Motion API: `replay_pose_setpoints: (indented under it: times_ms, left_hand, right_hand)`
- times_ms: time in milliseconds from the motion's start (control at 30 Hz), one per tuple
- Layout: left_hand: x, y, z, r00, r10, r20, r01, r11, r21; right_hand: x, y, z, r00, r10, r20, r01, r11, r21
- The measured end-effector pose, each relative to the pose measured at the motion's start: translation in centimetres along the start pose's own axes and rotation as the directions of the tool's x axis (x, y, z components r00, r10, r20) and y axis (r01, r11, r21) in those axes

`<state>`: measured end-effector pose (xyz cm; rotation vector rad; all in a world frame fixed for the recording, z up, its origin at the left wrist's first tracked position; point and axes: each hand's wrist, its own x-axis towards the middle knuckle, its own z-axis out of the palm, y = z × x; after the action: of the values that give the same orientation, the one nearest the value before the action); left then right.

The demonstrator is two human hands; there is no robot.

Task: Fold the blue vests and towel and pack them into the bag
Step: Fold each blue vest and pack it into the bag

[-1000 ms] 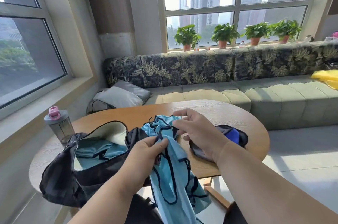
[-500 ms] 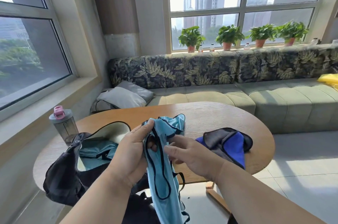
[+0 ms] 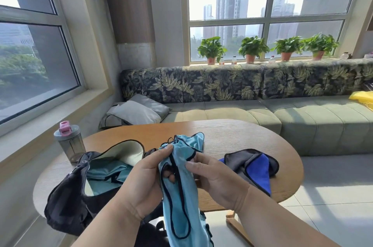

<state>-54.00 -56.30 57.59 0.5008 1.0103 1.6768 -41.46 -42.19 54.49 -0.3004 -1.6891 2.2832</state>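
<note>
A light blue vest [image 3: 179,192] with dark trim hangs bunched between both hands, its lower part drooping below the table edge. My left hand [image 3: 143,182] grips its left side, thumb on top. My right hand [image 3: 218,178] pinches its right edge. A black bag [image 3: 66,202] lies open at the table's left, with another light blue vest [image 3: 107,174] inside it. A blue and grey towel [image 3: 254,166] lies crumpled on the table to the right of my hands.
The wooden oval table [image 3: 228,135] stands before a green sofa [image 3: 302,117] with a grey cushion [image 3: 137,111]. A grey bottle with a pink lid [image 3: 69,141] stands at the table's left edge. Potted plants [image 3: 252,49] line the window sill.
My right hand has drawn back from the vest's top to its right edge. The vest has been gathered narrower between my hands. The towel has come fully into view.
</note>
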Motion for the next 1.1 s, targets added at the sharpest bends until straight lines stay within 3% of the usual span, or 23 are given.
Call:
replay_pose_setpoints:
  times_ms: [133, 300, 400, 567, 767, 867, 1100]
  left_hand:
    - [-0.1, 0.2, 0.3, 0.999, 0.015, -0.031, -0.014, 1.000, 0.018]
    - [-0.1, 0.3, 0.0, 0.999, 0.023, -0.033, -0.021, 0.998, 0.064]
    - [-0.3, 0.4, 0.1, 0.999, 0.012, -0.029, -0.010, 0.996, 0.092]
    - [-0.7, 0.9, 0.3, 1.000, -0.006, 0.004, 0.005, 0.990, 0.139]
    - [-0.5, 1.3, 0.3, 0.993, 0.030, -0.113, -0.018, 0.994, 0.106]
    - [-0.3, 1.4, 0.1, 0.990, 0.045, -0.130, -0.034, 0.996, 0.087]
    - [-0.7, 1.2, 1.4, 0.994, 0.045, -0.098, -0.047, 0.999, -0.018]
  right_hand:
    - [0.2, -0.3, -0.6, 0.999, -0.001, -0.053, 0.006, 0.994, 0.109]
    - [0.1, -0.1, -0.1, 0.995, 0.020, -0.099, -0.029, 0.995, -0.095]
    - [0.1, 0.1, 0.2, 0.988, 0.015, -0.151, -0.033, 0.993, -0.117]
    - [-0.2, -0.5, -0.1, 0.993, -0.057, -0.105, 0.040, 0.987, -0.157]
    - [0.2, -0.6, -0.3, 0.975, -0.098, -0.200, 0.094, 0.995, -0.030]
    - [0.1, -1.1, 0.1, 0.980, -0.111, -0.164, 0.120, 0.992, 0.045]
    - [0.1, -1.2, 1.0, 0.987, -0.124, -0.098, 0.128, 0.991, 0.039]
